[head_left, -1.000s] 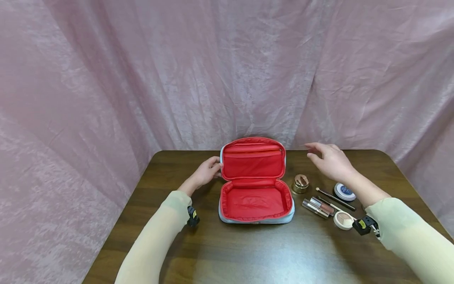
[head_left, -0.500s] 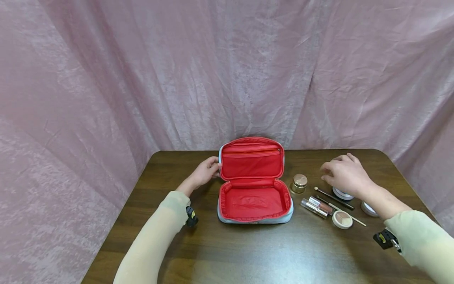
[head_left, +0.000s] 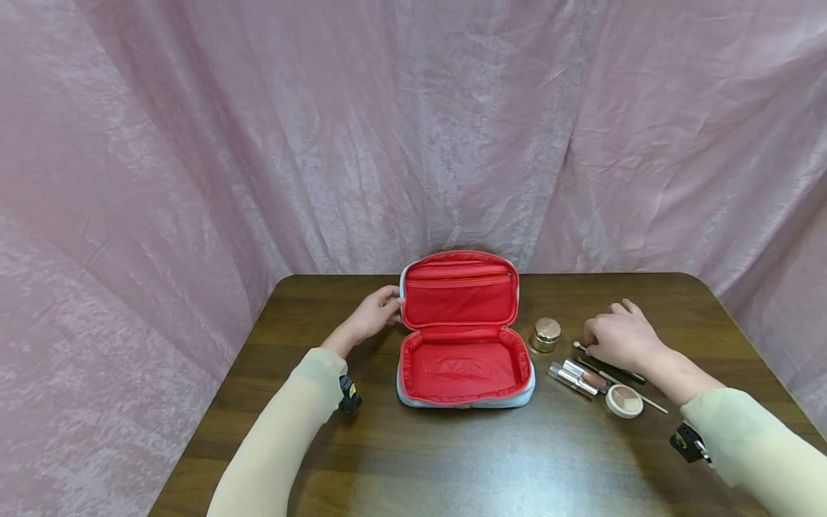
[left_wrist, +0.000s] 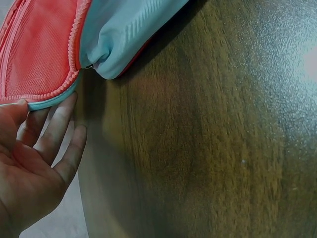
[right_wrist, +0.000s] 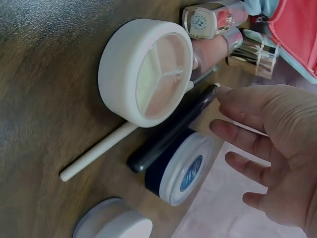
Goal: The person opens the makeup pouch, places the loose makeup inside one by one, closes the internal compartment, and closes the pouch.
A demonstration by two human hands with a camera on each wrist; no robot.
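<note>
A light blue makeup bag with a red lining lies unzipped, its lid raised. My left hand pinches the lid's left edge, thumb on the lining side and fingers behind, as the left wrist view shows. Over the cosmetics on the right is my right hand. In the right wrist view, its thumb-side fingertip comes right at the tip of a dark makeup brush, while the other fingers are loosely bent with nothing between them. Below this brush sits a round jar with a blue label.
Beside the bag stands a gold-lidded jar. Two lip gloss tubes, a three-part round palette and a pale thin brush lie close together. Another round white container is nearby. A pink curtain hangs behind the table.
My right hand has moved right from above the gold jar's side, then down to the dark brush. The left hand stays at the lid.
</note>
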